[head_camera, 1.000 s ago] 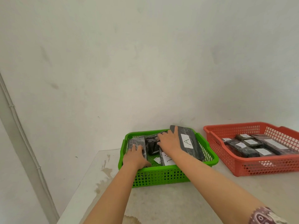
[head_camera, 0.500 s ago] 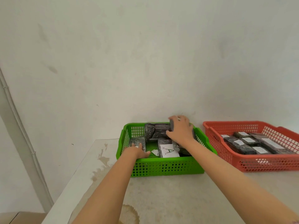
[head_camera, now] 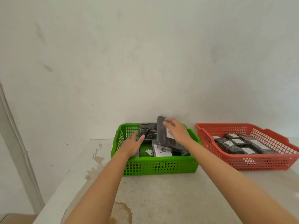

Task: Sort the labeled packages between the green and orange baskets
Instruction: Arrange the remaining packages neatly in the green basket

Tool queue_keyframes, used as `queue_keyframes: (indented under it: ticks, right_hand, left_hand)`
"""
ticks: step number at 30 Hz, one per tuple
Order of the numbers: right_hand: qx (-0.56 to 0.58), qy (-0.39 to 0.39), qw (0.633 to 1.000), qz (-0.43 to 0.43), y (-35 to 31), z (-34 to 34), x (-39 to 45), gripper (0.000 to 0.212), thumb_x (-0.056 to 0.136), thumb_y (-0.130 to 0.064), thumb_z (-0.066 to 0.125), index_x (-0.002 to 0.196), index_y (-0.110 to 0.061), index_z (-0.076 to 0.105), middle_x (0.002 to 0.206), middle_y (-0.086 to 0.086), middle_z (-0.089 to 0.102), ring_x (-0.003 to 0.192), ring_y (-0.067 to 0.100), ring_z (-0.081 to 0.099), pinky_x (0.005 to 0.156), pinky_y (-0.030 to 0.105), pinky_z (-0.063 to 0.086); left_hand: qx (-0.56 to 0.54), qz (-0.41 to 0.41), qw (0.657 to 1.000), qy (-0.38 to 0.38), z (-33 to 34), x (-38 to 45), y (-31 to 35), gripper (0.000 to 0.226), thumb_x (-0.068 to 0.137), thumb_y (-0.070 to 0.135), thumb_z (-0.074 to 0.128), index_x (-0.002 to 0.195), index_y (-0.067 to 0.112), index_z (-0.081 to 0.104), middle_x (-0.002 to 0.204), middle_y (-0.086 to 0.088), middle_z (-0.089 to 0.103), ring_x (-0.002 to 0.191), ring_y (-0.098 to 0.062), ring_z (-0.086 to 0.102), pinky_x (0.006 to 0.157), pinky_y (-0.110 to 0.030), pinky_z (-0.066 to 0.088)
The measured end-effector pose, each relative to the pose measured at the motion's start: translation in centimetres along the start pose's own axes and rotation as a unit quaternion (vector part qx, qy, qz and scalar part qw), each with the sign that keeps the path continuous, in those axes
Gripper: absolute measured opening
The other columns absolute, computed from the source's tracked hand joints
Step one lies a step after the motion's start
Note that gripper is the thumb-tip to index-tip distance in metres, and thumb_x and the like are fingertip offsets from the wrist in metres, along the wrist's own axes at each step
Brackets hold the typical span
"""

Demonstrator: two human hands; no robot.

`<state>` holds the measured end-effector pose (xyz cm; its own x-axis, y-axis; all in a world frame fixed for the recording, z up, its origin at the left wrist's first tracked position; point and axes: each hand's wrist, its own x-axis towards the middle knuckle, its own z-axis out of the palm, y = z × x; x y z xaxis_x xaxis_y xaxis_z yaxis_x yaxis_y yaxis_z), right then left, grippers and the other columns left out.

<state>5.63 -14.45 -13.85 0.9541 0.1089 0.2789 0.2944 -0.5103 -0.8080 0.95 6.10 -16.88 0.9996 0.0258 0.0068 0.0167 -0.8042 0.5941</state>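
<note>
The green basket stands in the middle of the table and holds dark wrapped packages. My right hand grips a long dark package with a white label, tilted up so its far end rises above the basket's back rim. My left hand lies open and flat on the basket's left side, over a small package that it mostly hides. A crumpled dark package leans against the back wall. A package labeled "A" lies flat at the front. The orange basket to the right holds several labeled packages.
A loose white paper slip lies on the green basket's floor. The white table has brown stains near me, and its left edge runs diagonally. A plain wall stands close behind both baskets. A pipe runs down the left wall.
My right hand has tipped the long package up from lying across the basket's right rim to a steep tilt. My left hand has slid forward toward the crumpled package.
</note>
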Motion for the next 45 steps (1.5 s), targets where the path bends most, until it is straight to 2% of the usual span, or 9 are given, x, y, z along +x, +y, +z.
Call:
queue_keyframes:
  ticks: [3, 8, 14, 22, 29, 33, 39, 42, 45]
  right_hand:
    - [0.113, 0.065, 0.987, 0.091, 0.7, -1.3, 0.7, 0.022, 0.098, -0.01, 0.045, 0.115, -0.01, 0.058, 0.13, 0.014, 0.057, 0.096, 0.027, 0.066, 0.078, 0.028, 0.055]
    - [-0.204, -0.013, 0.967, 0.154, 1.7, -2.2, 0.2, 0.031, 0.094, -0.009, 0.043, 0.064, -0.007, 0.05, 0.074, 0.01, 0.052, 0.064, 0.023, 0.047, 0.047, 0.02, 0.028]
    - [-0.027, 0.0, 0.996, 0.086, 1.2, -1.4, 0.3, 0.032, 0.095, -0.008, 0.047, 0.124, -0.009, 0.061, 0.118, 0.009, 0.063, 0.104, 0.021, 0.062, 0.088, 0.031, 0.048]
    - [0.164, -0.084, 0.981, 0.065, 2.0, -3.7, 0.1, 0.022, 0.095, -0.008, 0.056, 0.109, -0.02, 0.067, 0.124, 0.003, 0.064, 0.123, 0.019, 0.056, 0.101, 0.041, 0.049]
    - [0.003, -0.081, 0.995, 0.056, 0.9, -3.9, -0.3, 0.035, 0.094, -0.005, 0.05, 0.118, -0.023, 0.067, 0.126, 0.001, 0.059, 0.118, 0.017, 0.053, 0.098, 0.041, 0.048]
    - [-0.038, -0.118, 0.992, 0.033, 0.5, -4.2, -0.6, 0.043, 0.092, 0.004, 0.044, 0.124, -0.019, 0.063, 0.136, 0.002, 0.055, 0.126, 0.014, 0.049, 0.092, 0.023, 0.04]
    - [-0.14, 0.004, 0.985, 0.099, 1.8, -5.1, -0.5, 0.029, 0.083, 0.011, 0.052, 0.106, -0.003, 0.064, 0.112, 0.018, 0.065, 0.084, 0.025, 0.067, 0.079, 0.039, 0.059]
    - [-0.312, -0.082, 0.936, 0.14, 2.3, -4.6, -1.1, 0.005, 0.089, -0.005, 0.061, 0.084, -0.005, 0.062, 0.087, 0.014, 0.073, 0.059, 0.016, 0.063, 0.056, 0.024, 0.054]
    - [-0.389, -0.112, 0.903, 0.145, 3.1, -2.7, -1.2, 0.03, 0.089, -0.015, 0.067, 0.066, -0.011, 0.048, 0.072, 0.007, 0.071, 0.044, 0.009, 0.055, 0.043, 0.019, 0.045]
  left_hand:
    - [0.013, 0.106, 0.994, 0.02, -0.1, -0.9, 0.5, 0.063, 0.096, 0.058, 0.026, 0.152, 0.041, 0.001, 0.161, -0.006, 0.018, 0.15, -0.023, 0.014, 0.121, -0.046, 0.017]
    - [0.039, 0.177, 0.983, 0.032, -0.2, -1.4, 0.9, 0.058, 0.096, 0.06, 0.027, 0.148, 0.052, 0.006, 0.161, 0.002, 0.018, 0.15, -0.014, 0.014, 0.121, -0.042, 0.018]
    - [0.04, 0.224, 0.972, 0.058, -0.2, -1.6, 1.0, 0.064, 0.089, 0.067, 0.036, 0.144, 0.06, 0.006, 0.163, 0.003, 0.007, 0.149, -0.018, 0.017, 0.115, -0.042, 0.029]
    - [0.122, 0.299, 0.943, 0.077, -0.2, -1.6, 1.8, 0.076, 0.083, 0.074, 0.037, 0.143, 0.06, -0.008, 0.163, 0.002, -0.008, 0.132, -0.023, 0.048, 0.094, -0.036, 0.05]
    - [-0.03, 0.195, 0.98, 0.028, 1.3, -0.2, 4.0, 0.08, 0.082, 0.072, 0.044, 0.149, 0.038, 0.015, 0.155, 0.0, 0.032, 0.14, -0.019, 0.038, 0.109, -0.04, 0.035]
    - [-0.099, 0.164, 0.981, 0.034, 2.9, 0.5, 6.5, 0.08, 0.09, 0.05, 0.053, 0.151, 0.04, 0.003, 0.089, -0.015, 0.067, 0.072, -0.024, 0.062, 0.08, -0.039, 0.051]
    - [-0.223, 0.106, 0.967, 0.067, 4.3, 1.8, 6.1, 0.06, 0.1, 0.004, 0.038, 0.152, 0.029, 0.023, 0.072, -0.019, 0.049, 0.048, -0.013, 0.031, 0.048, -0.023, 0.033]
    - [-0.257, 0.078, 0.959, 0.092, 4.3, 1.9, 6.0, 0.067, 0.097, -0.008, 0.036, 0.152, 0.028, 0.024, 0.098, -0.036, 0.05, 0.046, -0.01, 0.03, 0.046, -0.014, 0.036]
    - [-0.256, 0.072, 0.958, 0.111, 4.5, 2.1, 6.0, 0.075, 0.093, -0.014, 0.037, 0.151, 0.032, 0.024, 0.099, -0.017, 0.042, 0.058, -0.016, 0.035, 0.054, -0.017, 0.038]
